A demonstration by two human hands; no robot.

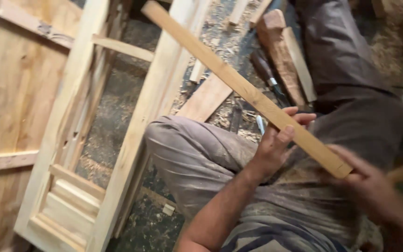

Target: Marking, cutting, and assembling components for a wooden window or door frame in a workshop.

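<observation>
The left hand (276,140) was clenched round a long wooden slat (239,84), which slanted up over the person's lap toward a door frame (131,135) lying on the floor. The right hand (374,186) was blurred at the slat's near end; I couldn't tell its grip. The far end might well knock the frame if swung. A chisel (269,77) lay among shavings (220,44). No containers showed.
</observation>
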